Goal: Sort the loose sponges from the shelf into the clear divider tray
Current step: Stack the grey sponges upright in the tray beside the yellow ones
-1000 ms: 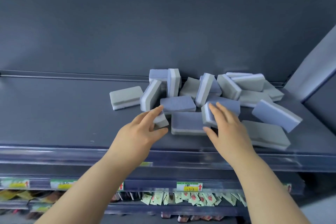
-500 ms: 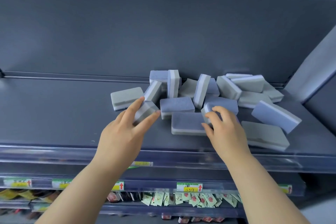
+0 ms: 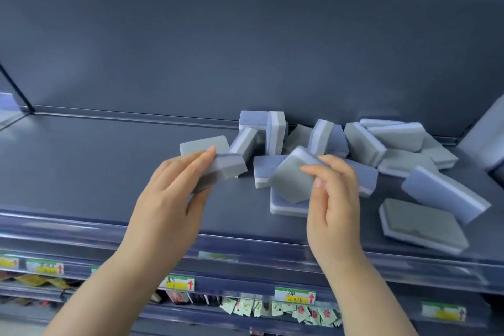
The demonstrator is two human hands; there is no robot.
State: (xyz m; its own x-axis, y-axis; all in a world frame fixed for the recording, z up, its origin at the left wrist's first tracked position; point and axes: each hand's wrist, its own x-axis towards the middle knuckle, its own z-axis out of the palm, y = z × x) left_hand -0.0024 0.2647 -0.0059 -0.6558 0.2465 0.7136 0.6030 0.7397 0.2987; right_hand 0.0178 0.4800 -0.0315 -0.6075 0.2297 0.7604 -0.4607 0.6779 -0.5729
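Left hand, centre frame: fingers and thumb curled round the left sponge, at the left end of the pile. Right hand pinches the right sponge by its edge, grey face to camera, tilted (above a flat blue sponge). Pile sits centre-right on the shelf, some on edge, some flat. Price labels along the bottom.

Sponge pile at rear right of shelf. Before it: one sponge in left grip; second sponge in right grip, above a flat sponge. Packets lie below the shelf.
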